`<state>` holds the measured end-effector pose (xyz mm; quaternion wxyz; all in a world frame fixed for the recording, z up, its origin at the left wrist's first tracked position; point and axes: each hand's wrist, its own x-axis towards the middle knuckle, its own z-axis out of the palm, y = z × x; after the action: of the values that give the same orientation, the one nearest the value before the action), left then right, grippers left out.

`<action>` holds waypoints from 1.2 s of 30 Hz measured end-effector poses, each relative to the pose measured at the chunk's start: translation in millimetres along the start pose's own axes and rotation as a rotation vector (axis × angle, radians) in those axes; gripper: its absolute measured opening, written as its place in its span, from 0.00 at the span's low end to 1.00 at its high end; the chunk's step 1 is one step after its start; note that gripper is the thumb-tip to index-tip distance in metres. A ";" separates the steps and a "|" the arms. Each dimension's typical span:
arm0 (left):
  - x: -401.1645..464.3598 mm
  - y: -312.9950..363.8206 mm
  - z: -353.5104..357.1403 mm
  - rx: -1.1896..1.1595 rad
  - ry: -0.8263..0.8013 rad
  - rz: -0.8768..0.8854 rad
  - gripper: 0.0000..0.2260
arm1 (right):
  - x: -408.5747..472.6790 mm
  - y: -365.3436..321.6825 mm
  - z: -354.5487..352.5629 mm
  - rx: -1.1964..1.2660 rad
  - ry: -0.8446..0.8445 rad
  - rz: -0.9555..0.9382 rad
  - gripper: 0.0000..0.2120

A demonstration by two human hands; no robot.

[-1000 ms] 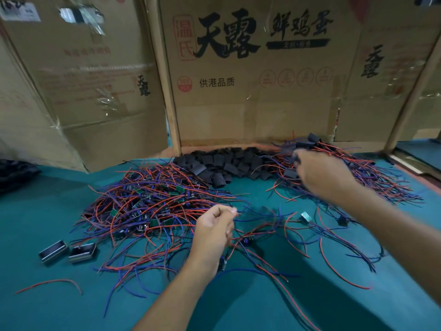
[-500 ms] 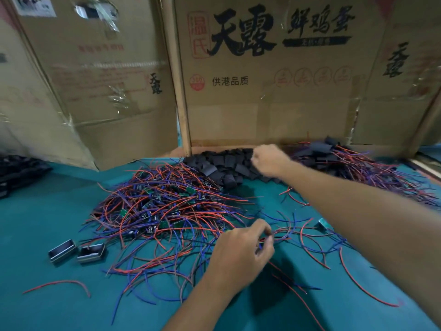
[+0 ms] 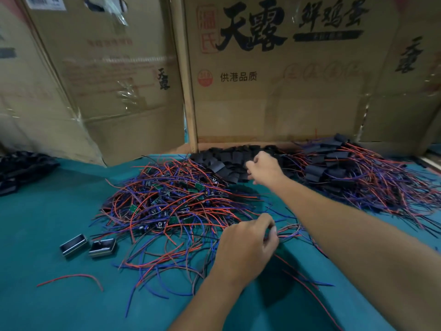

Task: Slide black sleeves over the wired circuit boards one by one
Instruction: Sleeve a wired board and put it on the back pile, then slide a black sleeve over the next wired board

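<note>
Black sleeves lie in a loose heap at the back of the green worktop, against the foot of the cardboard boxes that wall off the rear. The right hand reaches out over the near edge of this heap, its fingers curled down among the sleeves; whether they have one pinched cannot be told, since the back of the hand hides the tips.

In front of the heap and to its left, the unsleeved wired circuit boards form a tangled mound of red and blue leads, with small green boards showing here and there. The left hand rests at the near right edge of this mound, thumb and fingers closed in a pinch on a few wires that trail off to the right; the board at their end is not visible.

To the right of the sleeve heap, a second pile holds boards already covered in black sleeves, their red and blue leads fanning out toward the near right.

On the left of the worktop, near the mound, two small open metal casings lie side by side, just apart from each other. Nearer the camera, a single loose red wire curves across the bare green surface. At the far left edge sits a dark heap of black parts, too dim to identify further.
</note>
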<state>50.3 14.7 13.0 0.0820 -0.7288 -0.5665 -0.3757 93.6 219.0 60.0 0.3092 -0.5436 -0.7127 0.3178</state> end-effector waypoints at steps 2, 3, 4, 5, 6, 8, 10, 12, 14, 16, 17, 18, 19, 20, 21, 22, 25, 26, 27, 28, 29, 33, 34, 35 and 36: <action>0.7 -1.7 0.3 -0.007 0.000 -0.039 0.07 | -27.4 1.5 -18.5 0.229 -0.015 0.055 0.07; 0.9 -1.8 0.6 -0.005 -0.005 -0.057 0.07 | -43.6 3.8 -27.1 0.297 -0.053 0.071 0.08; 1.1 -1.1 0.5 0.000 -0.011 -0.073 0.07 | -61.3 6.7 -35.2 0.355 -0.093 0.078 0.09; 1.1 -0.3 -0.1 0.010 -0.020 -0.084 0.06 | -80.0 11.4 -42.3 0.410 -0.127 0.082 0.11; 1.5 0.2 -0.9 0.027 -0.029 -0.088 0.05 | -98.7 17.3 -48.4 0.471 -0.152 0.083 0.13; 2.3 -0.7 -4.0 0.065 -0.012 -0.102 0.04 | -134.6 30.9 -58.8 0.586 -0.177 0.096 0.13; 3.4 -5.3 -10.5 0.052 0.003 -0.184 0.05 | -163.4 44.6 -67.9 0.639 -0.204 0.081 0.12; 3.9 -15.6 -18.7 0.019 0.041 -0.276 0.06 | -179.0 54.0 -76.6 0.680 -0.195 0.026 0.14; 5.5 -30.2 -26.8 0.013 0.089 -0.361 0.06 | -183.2 57.4 -83.6 0.685 -0.162 -0.049 0.16; 13.2 -47.2 -33.1 0.057 0.046 -0.410 0.07 | -182.9 58.5 -83.1 0.700 -0.141 -0.096 0.15; 20.7 -56.7 -35.3 0.099 -0.002 -0.405 0.06 | -181.4 60.3 -81.0 0.709 -0.132 -0.099 0.14; 29.9 -67.3 -37.6 0.161 -0.042 -0.381 0.06 | -180.2 63.0 -78.0 0.705 -0.131 -0.091 0.13; 41.1 -80.0 -40.6 0.238 -0.069 -0.340 0.05 | -179.4 65.4 -74.6 0.683 -0.140 -0.085 0.11; 51.6 -93.5 -44.5 0.318 -0.098 -0.298 0.05 | -179.0 67.8 -71.6 0.648 -0.155 -0.089 0.11; 61.6 -107.3 -48.8 0.385 -0.145 -0.275 0.06 | -178.2 69.7 -68.8 0.614 -0.170 -0.105 0.12; 70.6 -119.8 -53.0 0.434 -0.226 -0.271 0.07 | -177.7 71.1 -67.3 0.588 -0.177 -0.119 0.12; 86.5 -139.9 -57.7 0.618 -0.547 -0.190 0.08 | -176.0 73.8 -65.4 0.553 -0.178 -0.142 0.12; 89.2 -142.3 -56.4 0.671 -0.597 -0.134 0.08 | -175.7 75.0 -65.7 0.545 -0.179 -0.147 0.12; 92.2 -143.3 -55.9 0.706 -0.630 -0.105 0.09 | -175.1 75.8 -65.7 0.542 -0.183 -0.151 0.12; 95.9 -143.7 -56.3 0.728 -0.660 -0.105 0.09 | -175.0 76.7 -65.6 0.542 -0.190 -0.153 0.12; 100.4 -143.5 -57.0 0.743 -0.698 -0.113 0.08 | -174.7 77.1 -65.4 0.541 -0.194 -0.158 0.12; 111.7 -138.0 -68.4 0.874 -0.766 -0.029 0.07 | -173.4 78.7 -66.4 0.528 -0.192 -0.165 0.13; 111.5 -135.1 -73.5 0.887 -0.718 0.011 0.08 | -173.3 78.9 -67.0 0.529 -0.193 -0.165 0.13; 110.0 -131.7 -79.7 0.871 -0.644 0.025 0.08 | -173.1 78.8 -67.1 0.533 -0.193 -0.165 0.13; 108.1 -126.4 -86.4 0.836 -0.557 0.016 0.09 | -173.0 78.9 -67.6 0.536 -0.192 -0.164 0.13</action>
<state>-93.0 93.8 104.4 0.2156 -0.7105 -0.6634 0.0928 230.0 75.2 22.3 0.3976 -0.3507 -0.6708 0.5186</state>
